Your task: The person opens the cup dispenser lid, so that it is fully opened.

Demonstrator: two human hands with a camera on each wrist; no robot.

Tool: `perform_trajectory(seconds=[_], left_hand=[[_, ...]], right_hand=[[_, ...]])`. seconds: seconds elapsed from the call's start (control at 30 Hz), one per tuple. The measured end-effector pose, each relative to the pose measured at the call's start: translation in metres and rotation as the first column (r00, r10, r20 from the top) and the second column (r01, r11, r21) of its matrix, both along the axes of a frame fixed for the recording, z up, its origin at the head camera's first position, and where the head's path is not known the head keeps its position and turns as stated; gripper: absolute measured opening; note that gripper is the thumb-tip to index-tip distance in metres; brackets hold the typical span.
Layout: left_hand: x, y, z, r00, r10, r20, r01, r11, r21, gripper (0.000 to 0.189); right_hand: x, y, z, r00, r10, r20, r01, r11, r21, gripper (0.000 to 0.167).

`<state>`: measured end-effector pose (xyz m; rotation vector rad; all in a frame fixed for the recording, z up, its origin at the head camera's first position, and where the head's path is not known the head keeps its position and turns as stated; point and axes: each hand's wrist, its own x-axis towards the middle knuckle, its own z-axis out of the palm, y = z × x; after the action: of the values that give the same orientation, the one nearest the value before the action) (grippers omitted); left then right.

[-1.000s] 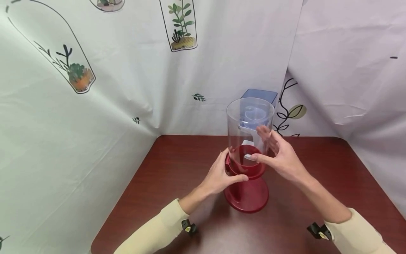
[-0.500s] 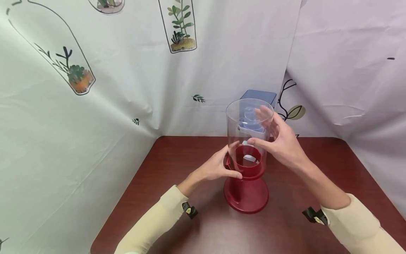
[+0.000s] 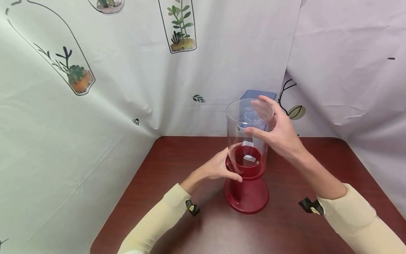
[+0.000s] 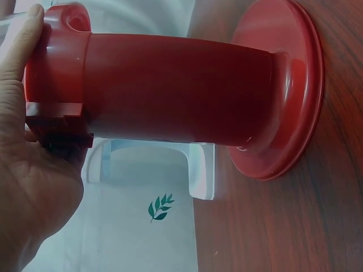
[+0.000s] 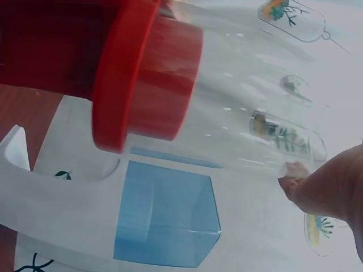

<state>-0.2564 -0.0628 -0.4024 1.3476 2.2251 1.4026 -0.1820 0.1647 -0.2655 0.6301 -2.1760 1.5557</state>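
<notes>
A clear, open-topped cylinder point(image 3: 233, 137) stands upright on a red pedestal stand point(image 3: 250, 195) with a round foot. My left hand point(image 3: 217, 165) grips the stand's collar where the cylinder sits, its thumb in front and fingertips showing through the clear wall. In the left wrist view the thumb point(image 4: 25, 42) lies against the red collar point(image 4: 57, 62). Up near the rim, my right hand point(image 3: 282, 132) holds the cylinder from the right side, thumb in front and fingers behind. The right wrist view shows the thumb point(image 5: 329, 181) at the clear wall, beyond the red neck point(image 5: 164, 79).
Behind the cylinder stands a translucent blue box point(image 3: 258, 94) on a white frame point(image 5: 51, 198), partly hidden in the head view. Everything rests on a dark red wooden table point(image 3: 177, 155). A white cloth printed with plants point(image 3: 215, 70) hangs along the back and sides.
My right hand has moved up the cylinder from its middle to near the rim, and its fingers have come closer around it. My left hand has shifted slightly at the collar.
</notes>
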Motion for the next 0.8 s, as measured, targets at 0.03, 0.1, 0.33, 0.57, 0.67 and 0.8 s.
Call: perform_trajectory(seconds=[0.03,0.1,0.33,0.57,0.67,0.8], left_hand=[[0.0,0.0,0.0,1.0,-0.002,0.002,0.002,1.0,-0.003,0.106],[0.0,0.001,-0.001,1.0,-0.004,0.009,0.005,1.0,-0.007,0.107],[0.011,-0.001,0.014,1.0,-0.001,0.01,0.002,1.0,-0.025,0.106],[0.01,-0.002,0.01,1.0,0.01,-0.03,-0.01,1.0,-0.029,0.106],[-0.001,-0.001,-0.005,0.999,0.02,-0.045,-0.021,1.0,-0.013,0.107],[0.001,0.0,-0.004,0.999,0.025,-0.037,-0.025,1.0,-0.007,0.105]], right_hand=[[0.0,0.0,0.001,1.0,0.004,0.003,-0.004,1.0,-0.002,0.085],[-0.001,-0.001,0.004,1.0,0.002,0.009,-0.002,1.0,-0.001,0.082],[-0.002,-0.003,0.016,1.0,0.0,0.019,0.0,1.0,0.002,0.08],[-0.002,-0.003,0.02,0.999,0.002,0.033,-0.003,0.999,0.043,0.08],[-0.002,-0.001,0.023,0.999,-0.005,0.032,0.002,0.998,0.067,0.077],[-0.005,0.001,0.024,1.0,-0.006,0.027,0.004,0.997,0.072,0.07]])
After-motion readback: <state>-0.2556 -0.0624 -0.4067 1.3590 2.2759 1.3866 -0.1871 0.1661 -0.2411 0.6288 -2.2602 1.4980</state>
